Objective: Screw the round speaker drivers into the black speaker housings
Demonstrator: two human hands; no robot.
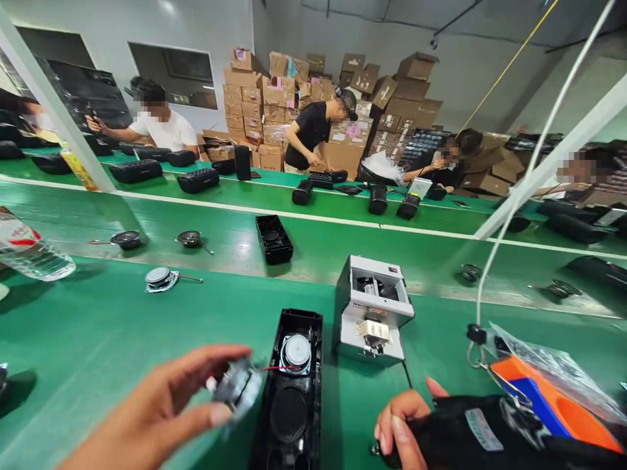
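Our left hand (171, 405) grasps a round silver metal speaker (238, 388) while our right-hand fingers (399, 427) grip a black electric screwdriver (455, 434).

Round speakers (240, 386): at least seven (one sits in the left hand (181, 398))
Open casings (290, 414) beside and beyond the left hand: two
Boxy machine (375, 310): one, between left hand and right hand (404, 424)
Co-workers (308, 134) across: five

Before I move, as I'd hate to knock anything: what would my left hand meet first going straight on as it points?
Your left hand, holding a speaker, points toward the black housing, so likely that housing's left wall; height is unclear, it might pass above.
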